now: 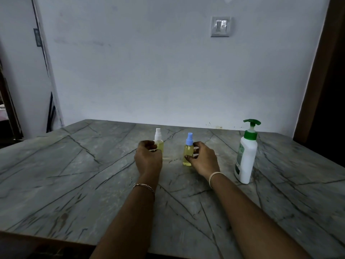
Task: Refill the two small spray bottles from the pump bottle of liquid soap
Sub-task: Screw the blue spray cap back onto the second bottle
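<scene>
**Both hands hold the little bottles**

Left hand (148, 157) curls its fingers round the spray bottle with the white top (159, 141), low on its body. Right hand (202, 159) curls round the spray bottle with the blue top (188, 153), thumb in front and fingers behind. Both small bottles stand up on the table (74, 174), near each other, in the middle. Both have yellow liquid in them, and both tops are on.

The pump bottle (246, 157) stands to the right of the right hand, apart from it. It is white with a green pump.

I think the small bottles are light and smooth. They could tip or slip, more so if soap gets on them. It is best to hold one round its body and turn the top with the other hand. The pump bottle looks bigger and heavier. Hold its body and press down on the green head.

The left hand covers much of the white-topped bottle, so I cannot tell how full it is. The words on the pump bottle's side are too small to read. I cannot see how much soap is inside it.
</scene>
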`<control>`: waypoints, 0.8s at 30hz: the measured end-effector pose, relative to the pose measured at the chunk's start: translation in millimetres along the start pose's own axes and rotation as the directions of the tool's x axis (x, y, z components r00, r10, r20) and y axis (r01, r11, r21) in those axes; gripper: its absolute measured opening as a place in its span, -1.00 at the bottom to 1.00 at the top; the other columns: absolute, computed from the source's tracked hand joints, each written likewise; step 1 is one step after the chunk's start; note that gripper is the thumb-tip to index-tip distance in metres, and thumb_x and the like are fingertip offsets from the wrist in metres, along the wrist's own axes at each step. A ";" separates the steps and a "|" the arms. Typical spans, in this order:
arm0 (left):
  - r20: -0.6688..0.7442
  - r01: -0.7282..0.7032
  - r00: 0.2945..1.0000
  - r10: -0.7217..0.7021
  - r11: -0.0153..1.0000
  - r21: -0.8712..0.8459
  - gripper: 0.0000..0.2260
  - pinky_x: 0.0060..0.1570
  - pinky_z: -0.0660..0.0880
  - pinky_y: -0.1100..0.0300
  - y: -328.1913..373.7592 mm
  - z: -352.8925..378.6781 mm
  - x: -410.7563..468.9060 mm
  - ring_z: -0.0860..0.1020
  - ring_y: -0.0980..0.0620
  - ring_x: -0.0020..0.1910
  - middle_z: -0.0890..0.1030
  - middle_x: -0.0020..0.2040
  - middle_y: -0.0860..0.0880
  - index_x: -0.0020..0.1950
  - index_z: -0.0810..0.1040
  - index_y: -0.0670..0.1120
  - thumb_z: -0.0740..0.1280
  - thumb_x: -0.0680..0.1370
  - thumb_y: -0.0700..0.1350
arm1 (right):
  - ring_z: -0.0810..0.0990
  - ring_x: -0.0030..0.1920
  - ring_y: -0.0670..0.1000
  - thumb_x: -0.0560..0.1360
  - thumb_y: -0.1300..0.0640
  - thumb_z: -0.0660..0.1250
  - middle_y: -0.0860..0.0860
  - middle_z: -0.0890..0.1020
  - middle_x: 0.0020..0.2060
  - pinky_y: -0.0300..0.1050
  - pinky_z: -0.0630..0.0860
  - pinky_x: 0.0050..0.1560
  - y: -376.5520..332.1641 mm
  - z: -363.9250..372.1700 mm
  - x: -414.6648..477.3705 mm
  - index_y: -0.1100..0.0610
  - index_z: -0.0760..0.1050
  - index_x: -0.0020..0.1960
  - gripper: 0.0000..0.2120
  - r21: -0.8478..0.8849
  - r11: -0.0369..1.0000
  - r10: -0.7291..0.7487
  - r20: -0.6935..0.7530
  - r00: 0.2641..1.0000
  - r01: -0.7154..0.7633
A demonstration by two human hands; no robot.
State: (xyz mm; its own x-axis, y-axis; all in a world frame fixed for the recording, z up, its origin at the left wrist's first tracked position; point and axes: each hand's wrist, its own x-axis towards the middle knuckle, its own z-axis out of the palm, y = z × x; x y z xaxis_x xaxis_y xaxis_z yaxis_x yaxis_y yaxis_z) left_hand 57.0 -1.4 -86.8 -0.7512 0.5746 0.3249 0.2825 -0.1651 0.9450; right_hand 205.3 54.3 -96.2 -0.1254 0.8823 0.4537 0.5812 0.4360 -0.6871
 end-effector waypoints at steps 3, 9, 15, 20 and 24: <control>-0.014 0.008 1.000 -0.008 1.000 0.009 -0.64 -0.20 0.43 0.23 -5.1 0.0 8.2 0.55 0.02 -0.09 0.61 0.06 -0.04 0.11 0.54 -0.09 0.34 0.38 -0.39 | 0.62 0.04 0.11 0.40 0.07 0.49 0.07 0.64 0.07 0.05 0.55 0.08 0.0 5.4 7.6 0.08 0.46 0.21 -0.58 -0.060 0.998 -0.001 0.017 1.000 0.002; 0.038 0.108 0.993 -0.109 0.994 0.031 -0.53 -0.05 0.47 0.19 -13.0 4.9 13.5 0.54 -0.07 0.13 0.56 0.19 -0.07 0.21 0.51 -0.09 0.35 0.37 -0.45 | 0.61 0.04 0.14 0.38 0.07 0.50 0.11 0.63 0.05 -0.04 0.52 0.06 7.6 3.2 12.5 0.10 0.43 0.19 -0.56 -0.112 0.993 0.044 0.063 0.997 -0.037; 0.082 0.156 0.984 -0.158 0.987 0.032 -0.48 0.06 0.51 0.14 -15.0 10.1 19.7 0.52 -0.06 0.17 0.56 0.21 -0.08 0.26 0.49 -0.10 0.41 0.35 -0.43 | 0.59 0.06 0.12 0.38 0.09 0.51 0.10 0.61 0.08 -0.07 0.51 0.06 7.1 8.6 18.2 0.14 0.43 0.15 -0.57 -0.074 0.995 0.066 0.077 0.995 -0.060; 0.072 0.198 0.977 -0.199 0.980 0.015 -0.50 0.04 0.51 0.16 -17.8 12.4 23.3 0.54 -0.05 0.16 0.58 0.20 -0.08 0.24 0.50 -0.10 0.43 0.35 -0.41 | 0.60 0.06 0.12 0.36 0.13 0.52 0.10 0.62 0.08 -0.08 0.50 0.06 9.5 13.3 17.5 0.15 0.44 0.16 -0.56 -0.030 0.998 0.061 0.055 0.997 -0.060; 0.069 0.214 0.974 -0.214 0.977 0.003 -0.50 0.00 0.51 0.16 -17.5 13.2 22.6 0.54 -0.06 0.15 0.58 0.19 -0.10 0.24 0.50 -0.12 0.42 0.35 -0.42 | 0.60 0.05 0.10 0.35 0.14 0.53 0.10 0.63 0.05 -0.14 0.47 0.02 11.6 12.9 16.4 0.15 0.43 0.17 -0.54 0.000 0.997 0.074 0.044 0.996 -0.074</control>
State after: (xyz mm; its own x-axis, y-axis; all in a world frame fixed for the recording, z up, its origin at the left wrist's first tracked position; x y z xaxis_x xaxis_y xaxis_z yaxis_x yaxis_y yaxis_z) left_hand 43.0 25.0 -96.6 -0.7510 0.6508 0.1119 0.1166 -0.0361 0.9925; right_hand 199.5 76.1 -104.1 -0.1173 0.9190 0.3764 0.5888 0.3696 -0.7189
